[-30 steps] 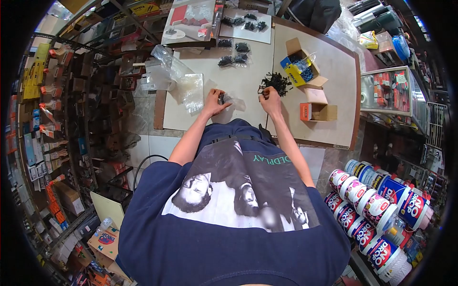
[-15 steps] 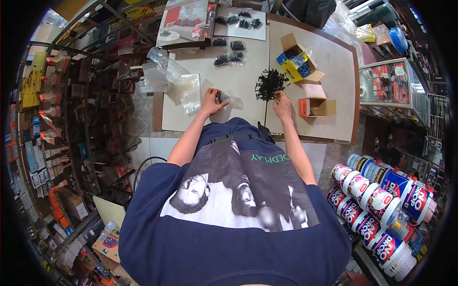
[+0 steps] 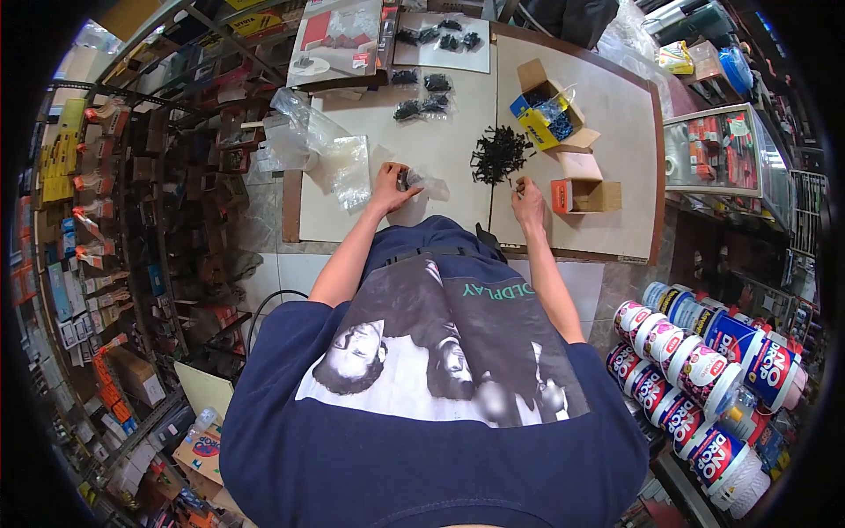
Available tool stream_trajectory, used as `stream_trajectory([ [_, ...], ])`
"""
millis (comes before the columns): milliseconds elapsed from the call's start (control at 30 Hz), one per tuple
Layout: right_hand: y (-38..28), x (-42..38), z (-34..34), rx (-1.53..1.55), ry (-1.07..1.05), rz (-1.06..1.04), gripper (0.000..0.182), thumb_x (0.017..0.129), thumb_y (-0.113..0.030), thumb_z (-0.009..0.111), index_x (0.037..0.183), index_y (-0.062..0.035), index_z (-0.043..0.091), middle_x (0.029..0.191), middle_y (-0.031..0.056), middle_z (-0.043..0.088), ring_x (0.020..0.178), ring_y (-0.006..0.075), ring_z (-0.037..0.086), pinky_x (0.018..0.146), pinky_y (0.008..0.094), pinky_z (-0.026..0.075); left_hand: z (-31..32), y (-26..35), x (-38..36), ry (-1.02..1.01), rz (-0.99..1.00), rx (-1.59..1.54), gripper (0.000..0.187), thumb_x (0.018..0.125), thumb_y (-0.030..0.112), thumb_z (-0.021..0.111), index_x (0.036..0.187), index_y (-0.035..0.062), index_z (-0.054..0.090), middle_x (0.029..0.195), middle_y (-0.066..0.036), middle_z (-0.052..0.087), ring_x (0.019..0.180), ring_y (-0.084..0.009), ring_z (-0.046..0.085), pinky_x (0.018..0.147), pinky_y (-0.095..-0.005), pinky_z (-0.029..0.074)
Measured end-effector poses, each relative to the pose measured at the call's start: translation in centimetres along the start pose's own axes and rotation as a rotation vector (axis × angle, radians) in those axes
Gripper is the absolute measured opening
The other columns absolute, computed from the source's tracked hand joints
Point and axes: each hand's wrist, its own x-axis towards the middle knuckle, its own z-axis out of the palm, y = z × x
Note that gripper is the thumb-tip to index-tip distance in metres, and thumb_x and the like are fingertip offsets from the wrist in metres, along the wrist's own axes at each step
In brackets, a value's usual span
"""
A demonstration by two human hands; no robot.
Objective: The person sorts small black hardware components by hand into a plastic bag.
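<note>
you stand at a pale table (image 3: 607, 220) crowded with goods. an orange box (image 3: 583, 195) sits just beside your right hand (image 3: 526, 195), whose fingers are pinched shut on something too small to tell. a heap of black screws (image 3: 498, 156) lies near that hand. your left hand (image 3: 390, 187) grips a small clear bag (image 3: 421, 183) on the table.

The little bag (image 3: 421, 182) is hiding partly under the left hand (image 3: 387, 187), so what's inside is too small to tell. The right hand (image 3: 528, 195) is pinching smth tiny, can't tell what. The black bits in the pile (image 3: 498, 155) are too small to name. The desk (image 3: 458, 132) edge is hiding under the person's shirt (image 3: 422, 422).
</note>
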Motion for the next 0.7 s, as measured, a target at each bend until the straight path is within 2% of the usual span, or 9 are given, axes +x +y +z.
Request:
stream_trajectory([
  [133, 0.1, -0.5, -0.1, -0.074, 0.089, -0.038, 0.031, 0.069, -0.001, 0.062, 0.099, -0.0050, 0.054, 0.094, 0.0166, 0.056, 0.080, 0.0317, 0.061, 0.072, 0.0400, 0.048, 0.2, -0.2, 0.0, 0.002, -0.007, -0.006, 0.057, 0.065, 0.036, 0.078, 0.107, 0.0046, 0.056, 0.109, -0.014, 0.048, 0.104, -0.0292, 0.049, 0.090, -0.0371, 0.044],
  [233, -0.7, -0.5, 0.5, -0.019, 0.115, 0.027, 0.032, 0.069, -0.002, 0.062, 0.100, -0.0052, 0.055, 0.097, 0.0173, 0.053, 0.078, 0.0297, 0.061, 0.073, 0.0392, 0.049, 0.0, 0.0, 0.0, 0.001, -0.002, -0.008, 0.057, 0.065, 0.036, 0.077, 0.108, 0.0047, 0.056, 0.109, -0.014, 0.048, 0.104, -0.0291, 0.049, 0.091, -0.0371, 0.043],
  [300, -1.7, 0.2, 1.6, 0.164, 0.036, 0.136, 0.035, 0.069, -0.002, 0.063, 0.102, -0.0035, 0.054, 0.098, 0.0167, 0.055, 0.077, 0.0260, 0.063, 0.072, 0.0356, 0.050, -0.1, 0.2, -0.1, -0.002, -0.012, -0.006, 0.057, 0.065, 0.036, 0.078, 0.108, 0.0047, 0.056, 0.109, -0.014, 0.048, 0.104, -0.0295, 0.049, 0.091, -0.0373, 0.043],
  [433, -8.0, 0.8, 2.1, 0.577, -0.154, 0.073, 0.040, 0.068, -0.005, 0.067, 0.106, 0.0005, 0.053, 0.104, 0.0155, 0.057, 0.079, 0.0196, 0.064, 0.068, 0.0304, 0.052, 0.1, 0.0, 0.0, 0.007, -0.001, 0.027, 0.057, 0.065, 0.036, 0.078, 0.108, 0.0047, 0.056, 0.109, -0.014, 0.048, 0.104, -0.0298, 0.049, 0.091, -0.0374, 0.043],
  [567, -13.3, 1.0, 1.4, 0.590, -0.248, -0.017, 0.040, 0.069, -0.006, 0.067, 0.106, 0.0004, 0.053, 0.102, 0.0155, 0.057, 0.078, 0.0201, 0.064, 0.069, 0.0309, 0.052, 0.1, 0.0, 0.0, 0.010, 0.006, 0.022, 0.058, 0.065, 0.037, 0.078, 0.107, 0.0046, 0.056, 0.109, -0.014, 0.048, 0.103, -0.0298, 0.050, 0.090, -0.0370, 0.043],
  [633, -14.0, 1.4, 1.2, 0.452, -0.175, -0.135, 0.039, 0.069, -0.007, 0.067, 0.105, 0.0002, 0.053, 0.101, 0.0157, 0.057, 0.077, 0.0199, 0.064, 0.070, 0.0312, 0.052, 0.1, -0.2, 0.1, 0.018, 0.011, 0.025, 0.058, 0.065, 0.037, 0.078, 0.107, 0.0045, 0.056, 0.108, -0.014, 0.048, 0.102, -0.0296, 0.050, 0.089, -0.0368, 0.044],
  [700, -12.9, 1.7, 1.0, 0.452, -0.195, -0.113, 0.037, 0.070, -0.010, 0.066, 0.104, -0.0008, 0.055, 0.101, 0.0159, 0.056, 0.079, 0.0214, 0.063, 0.071, 0.0320, 0.051, 0.2, -0.4, 0.0, 0.025, 0.020, -0.002, 0.058, 0.064, 0.037, 0.078, 0.107, 0.0043, 0.057, 0.108, -0.014, 0.048, 0.101, -0.0290, 0.050, 0.088, -0.0364, 0.045],
])
